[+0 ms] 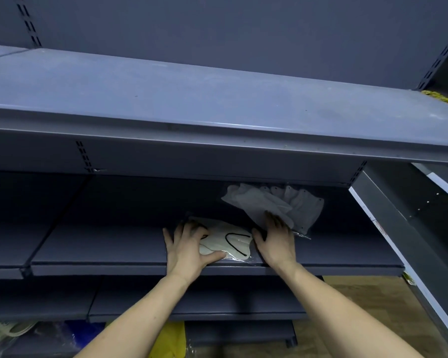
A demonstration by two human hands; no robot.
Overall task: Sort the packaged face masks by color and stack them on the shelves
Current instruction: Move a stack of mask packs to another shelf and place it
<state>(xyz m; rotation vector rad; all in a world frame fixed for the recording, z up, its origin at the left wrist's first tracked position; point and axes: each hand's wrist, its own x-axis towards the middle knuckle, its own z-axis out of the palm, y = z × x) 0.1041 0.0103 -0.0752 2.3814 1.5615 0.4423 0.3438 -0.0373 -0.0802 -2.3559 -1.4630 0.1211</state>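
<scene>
Hands flank my cream mask pack (226, 242) on the middle shelf (101, 244), left hand (185, 248) gripping its edge, right hand (276, 241) flat beside, squaring the stack.

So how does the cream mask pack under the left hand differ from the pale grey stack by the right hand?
The cream mask pack shows black ear loops; the pale grey stack shows none. The cream mask pack lies near the shelf's front edge; the grey stack sits further back, fanned. The left hand grips the cream pack, while the right hand lies flat at the grey stack's edge. Both are in clear wrapping on the same shelf.
</scene>
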